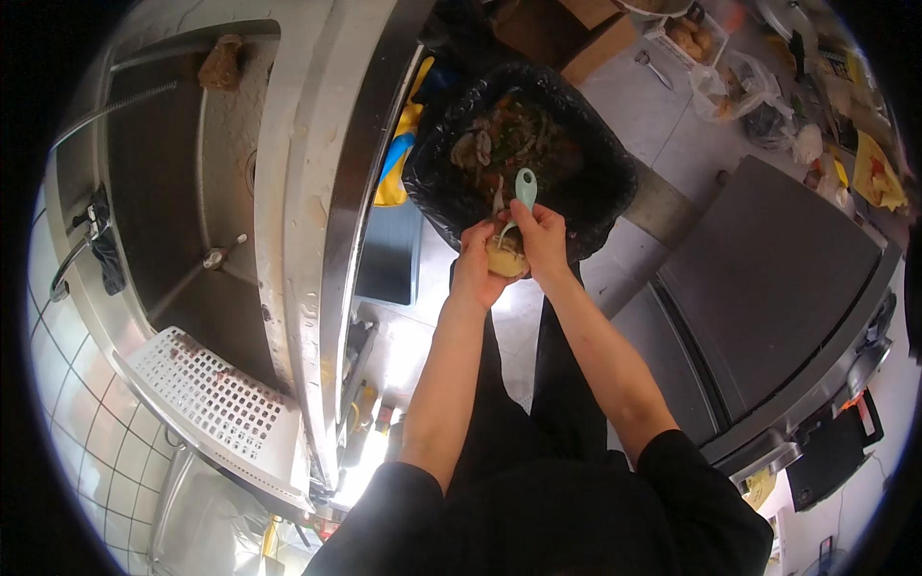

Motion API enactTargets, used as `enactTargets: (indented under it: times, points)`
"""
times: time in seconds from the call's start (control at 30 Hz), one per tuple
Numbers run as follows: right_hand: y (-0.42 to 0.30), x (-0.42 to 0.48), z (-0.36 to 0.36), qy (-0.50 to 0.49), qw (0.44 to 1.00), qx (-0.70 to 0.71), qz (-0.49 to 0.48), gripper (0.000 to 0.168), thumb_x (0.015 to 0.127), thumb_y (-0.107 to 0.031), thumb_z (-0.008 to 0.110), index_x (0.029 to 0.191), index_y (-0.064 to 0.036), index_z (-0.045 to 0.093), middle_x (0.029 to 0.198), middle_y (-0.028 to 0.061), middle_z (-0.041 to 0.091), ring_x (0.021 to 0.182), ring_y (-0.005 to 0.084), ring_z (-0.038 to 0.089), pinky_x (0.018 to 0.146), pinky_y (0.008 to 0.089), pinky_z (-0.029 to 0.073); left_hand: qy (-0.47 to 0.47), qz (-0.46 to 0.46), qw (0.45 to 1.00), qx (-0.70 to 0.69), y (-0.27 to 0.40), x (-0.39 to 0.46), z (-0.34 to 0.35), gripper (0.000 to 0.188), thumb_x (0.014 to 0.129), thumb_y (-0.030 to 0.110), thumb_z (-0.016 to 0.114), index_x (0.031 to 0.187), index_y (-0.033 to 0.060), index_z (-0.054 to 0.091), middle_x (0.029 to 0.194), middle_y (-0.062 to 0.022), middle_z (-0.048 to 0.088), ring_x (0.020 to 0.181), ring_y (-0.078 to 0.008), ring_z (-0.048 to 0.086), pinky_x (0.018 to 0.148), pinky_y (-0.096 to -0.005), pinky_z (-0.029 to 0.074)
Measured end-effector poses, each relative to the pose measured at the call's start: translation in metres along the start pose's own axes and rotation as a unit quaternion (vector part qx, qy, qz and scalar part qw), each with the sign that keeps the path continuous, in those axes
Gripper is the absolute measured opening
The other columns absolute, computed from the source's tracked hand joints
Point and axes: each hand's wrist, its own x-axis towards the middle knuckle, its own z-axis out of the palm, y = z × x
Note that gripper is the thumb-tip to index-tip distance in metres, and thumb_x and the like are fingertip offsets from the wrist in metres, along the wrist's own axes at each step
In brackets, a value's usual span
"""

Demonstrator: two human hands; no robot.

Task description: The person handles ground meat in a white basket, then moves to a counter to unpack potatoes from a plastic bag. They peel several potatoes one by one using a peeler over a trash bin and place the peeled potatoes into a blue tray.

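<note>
My left hand (477,266) is wrapped around a partly peeled potato (506,261), whose bare yellow flesh faces me. In my right hand (545,237) is a peeler with a pale green handle (526,189), its head against the potato's upper part. A thin strip of peel (498,193) stands up beside the peeler. Both hands are over the near rim of a bin lined with a black plastic bag (598,180). Food scraps and peelings (515,133) lie inside it.
On the left is a steel sink (238,144) with a white perforated basket (216,396) over its near end. A grey-topped steel unit (763,288) stands at right. Plastic bags (742,86), a box of potatoes (688,39) and a cardboard box (598,43) lie beyond the bin.
</note>
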Motion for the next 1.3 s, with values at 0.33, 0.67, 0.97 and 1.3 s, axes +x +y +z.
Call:
enactTargets:
  times: [0.33, 0.67, 0.97, 1.3]
  points:
    - [0.040, 0.049, -0.038, 0.134, 0.966, 0.115, 0.187, 0.028, 0.080, -0.023, 0.067, 0.084, 0.001, 0.053, 0.083, 0.0108, 0.061, 0.064, 0.0181, 0.060, 0.054, 0.0302, 0.050, 0.015, -0.012, 0.999, 0.033, -0.008, -0.037, 0.033, 0.035, 0.087, 0.030, 0.048, 0.116, 0.0106, 0.047, 0.116, -0.0092, 0.052, 0.107, -0.0272, 0.051, 0.084, -0.0477, 0.045]
    - [0.006, -0.007, 0.003, 0.020, 0.991, 0.132, 0.023, 0.025, 0.086, -0.022, 0.060, 0.094, 0.001, 0.063, 0.094, 0.0070, 0.064, 0.078, 0.0130, 0.059, 0.073, 0.0258, 0.047, 0.086, 0.086, 0.992, -0.026, -0.011, -0.007, 0.009, 0.037, 0.087, 0.034, 0.045, 0.117, 0.0123, 0.045, 0.117, -0.0088, 0.050, 0.108, -0.0273, 0.049, 0.086, -0.0502, 0.042]
    - [0.008, 0.022, -0.003, 0.035, 0.986, 0.124, 0.106, 0.019, 0.083, -0.017, 0.061, 0.079, 0.001, 0.055, 0.075, 0.0100, 0.062, 0.062, 0.0169, 0.061, 0.056, 0.0280, 0.050, 0.059, 0.006, 0.998, 0.023, -0.010, -0.013, 0.010, 0.036, 0.086, 0.031, 0.047, 0.116, 0.0128, 0.046, 0.116, -0.0092, 0.051, 0.106, -0.0274, 0.050, 0.083, -0.0471, 0.044]
    - [0.011, 0.039, -0.037, 0.139, 0.965, 0.184, 0.128, 0.026, 0.082, -0.021, 0.065, 0.078, 0.002, 0.054, 0.083, 0.0148, 0.063, 0.069, 0.0192, 0.063, 0.057, 0.0288, 0.053, 0.101, 0.006, 0.995, -0.017, -0.003, -0.010, 0.010, 0.029, 0.084, 0.030, 0.050, 0.109, 0.0144, 0.049, 0.110, -0.0082, 0.053, 0.102, -0.0286, 0.051, 0.079, -0.0500, 0.045]
